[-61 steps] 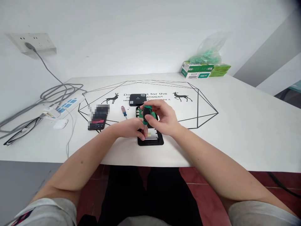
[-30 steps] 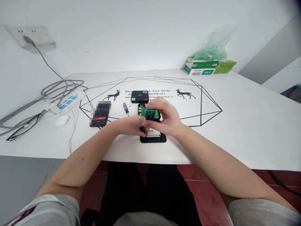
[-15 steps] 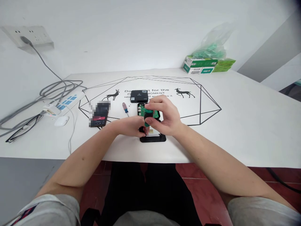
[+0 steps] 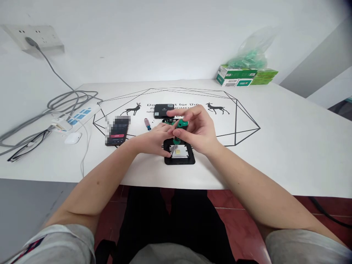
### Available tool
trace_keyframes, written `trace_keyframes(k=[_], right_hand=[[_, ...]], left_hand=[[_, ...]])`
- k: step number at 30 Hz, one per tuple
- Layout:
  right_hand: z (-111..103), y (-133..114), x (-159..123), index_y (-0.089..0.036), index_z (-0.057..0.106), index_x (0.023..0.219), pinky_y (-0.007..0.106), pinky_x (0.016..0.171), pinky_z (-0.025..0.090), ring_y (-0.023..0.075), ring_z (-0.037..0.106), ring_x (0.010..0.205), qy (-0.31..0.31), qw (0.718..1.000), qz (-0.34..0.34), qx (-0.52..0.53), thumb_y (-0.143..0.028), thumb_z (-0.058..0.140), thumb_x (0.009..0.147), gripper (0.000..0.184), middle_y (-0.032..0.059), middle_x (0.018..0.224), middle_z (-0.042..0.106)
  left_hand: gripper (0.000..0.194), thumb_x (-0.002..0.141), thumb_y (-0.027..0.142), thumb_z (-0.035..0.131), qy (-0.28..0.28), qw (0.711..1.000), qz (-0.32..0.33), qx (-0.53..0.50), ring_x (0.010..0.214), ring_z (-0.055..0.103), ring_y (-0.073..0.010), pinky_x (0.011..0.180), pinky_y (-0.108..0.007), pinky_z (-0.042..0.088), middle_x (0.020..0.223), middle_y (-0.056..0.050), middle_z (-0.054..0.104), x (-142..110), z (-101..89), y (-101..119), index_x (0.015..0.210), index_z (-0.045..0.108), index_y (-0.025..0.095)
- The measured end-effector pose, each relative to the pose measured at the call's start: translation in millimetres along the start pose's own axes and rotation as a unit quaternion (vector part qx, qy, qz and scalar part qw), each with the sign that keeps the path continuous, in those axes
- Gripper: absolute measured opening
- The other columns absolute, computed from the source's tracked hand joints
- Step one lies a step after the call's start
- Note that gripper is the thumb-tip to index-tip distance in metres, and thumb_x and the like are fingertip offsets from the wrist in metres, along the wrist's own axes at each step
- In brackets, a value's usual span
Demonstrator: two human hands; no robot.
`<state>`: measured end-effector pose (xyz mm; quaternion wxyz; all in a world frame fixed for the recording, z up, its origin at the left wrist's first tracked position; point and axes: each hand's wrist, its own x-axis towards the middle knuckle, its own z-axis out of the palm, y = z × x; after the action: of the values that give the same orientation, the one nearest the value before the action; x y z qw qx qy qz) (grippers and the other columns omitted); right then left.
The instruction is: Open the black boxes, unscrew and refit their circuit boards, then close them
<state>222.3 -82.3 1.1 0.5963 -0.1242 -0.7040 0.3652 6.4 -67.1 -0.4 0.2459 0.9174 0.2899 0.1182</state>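
Right hand (image 4: 200, 126): my grip is round the green screwdriver (image 4: 182, 125), tilted, seemingly to bring its tip to the black case's left side.
Left hand (image 4: 155, 141): near that tip, probably to steady it; whether I pinch anything, I can't tell.
Black case (image 4: 180, 161): lying open, near, under both hands.
White table (image 4: 280, 146): deer (image 4: 217, 108) printed; phone (image 4: 119, 132) left.
Room: pale wall (image 4: 154, 44), red floor (image 4: 228, 198).

The left hand (image 4: 157, 139) hid part of the pink-handled screwdriver (image 4: 147, 124). The tip of the green-handled screwdriver (image 4: 182, 125) was too small to discern.
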Motion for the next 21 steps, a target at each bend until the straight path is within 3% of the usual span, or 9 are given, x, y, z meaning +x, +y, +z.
trace_keyframes(k=[4, 7, 9, 12, 17, 21], right_hand=[[-1, 4, -4, -0.029, 0.068, 0.115, 0.035, 0.076, 0.069, 0.022, 0.082, 0.102, 0.001, 0.992, -0.101, -0.07, -0.031, 0.091, 0.089, 0.034, 0.0047, 0.114, 0.082], [-7, 3, -4, -0.03, 0.074, 0.126, 0.041, 0.086, 0.07, 0.0257, 0.081, 0.115, -0.036, 0.985, -0.134, -0.099, -0.033, 0.072, 0.103, 0.023, 0.0078, 0.122, 0.083], [-9, 2, -2, -0.03, 0.076, 0.129, 0.046, 0.094, 0.07, 0.0261, 0.081, 0.117, -0.05, 0.983, -0.134, -0.118, -0.032, 0.06, 0.108, 0.026, 0.0081, 0.124, 0.083], [-8, 0, 0, -0.029, 0.077, 0.128, 0.046, 0.089, 0.068, 0.0243, 0.08, 0.106, -0.052, 0.977, -0.146, -0.149, -0.031, 0.056, 0.108, 0.029, 0.008, 0.116, 0.082], [-5, 1, 2, -0.03, 0.077, 0.127, 0.04, 0.072, 0.061, 0.0205, 0.066, 0.083, -0.033, 0.965, -0.17, -0.196, -0.035, 0.077, 0.097, 0.031, 0.0047, 0.095, 0.072], [-8, -4, 2, -0.028, 0.078, 0.129, 0.039, 0.069, 0.059, 0.0199, 0.065, 0.082, -0.03, 0.962, -0.18, -0.204, -0.033, 0.064, 0.105, 0.028, 0.0055, 0.095, 0.07]], left_hand=[[0.077, 0.082, 0.055, 0.092, -0.009, 1.0, -0.008, 0.017, 0.154, 0.039, -0.0442, 0.128, -0.065, 0.036, 0.159, -0.01, 0.055, 3, 3.1, -13, 0.151, 0.064, 0.036], [0.09, 0.078, 0.064, 0.094, -0.001, 0.999, -0.032, 0.033, 0.155, 0.037, -0.0474, 0.128, -0.066, 0.034, 0.161, -0.012, 0.054, 5, 6.4, -22, 0.155, 0.06, 0.032], [0.092, 0.076, 0.068, 0.095, 0.003, 0.998, -0.042, 0.042, 0.155, 0.036, -0.0488, 0.128, -0.066, 0.034, 0.161, -0.012, 0.054, 6, 7.8, -25, 0.153, 0.061, 0.031], [0.089, 0.077, 0.072, 0.092, 0.0, 0.998, -0.044, 0.052, 0.152, 0.04, -0.0483, 0.126, -0.065, 0.037, 0.159, -0.013, 0.055, 6, 8.2, -27, 0.15, 0.064, 0.03], [0.08, 0.082, 0.072, 0.087, -0.015, 0.998, -0.036, 0.057, 0.148, 0.043, -0.0444, 0.125, -0.063, 0.037, 0.159, -0.012, 0.055, 4, 6.6, -25, 0.147, 0.066, 0.03], [0.073, 0.082, 0.064, 0.089, -0.014, 0.997, -0.048, 0.051, 0.148, 0.045, -0.0419, 0.125, -0.059, 0.04, 0.156, -0.011, 0.057, 2, 5.1, -21, 0.142, 0.068, 0.029]])
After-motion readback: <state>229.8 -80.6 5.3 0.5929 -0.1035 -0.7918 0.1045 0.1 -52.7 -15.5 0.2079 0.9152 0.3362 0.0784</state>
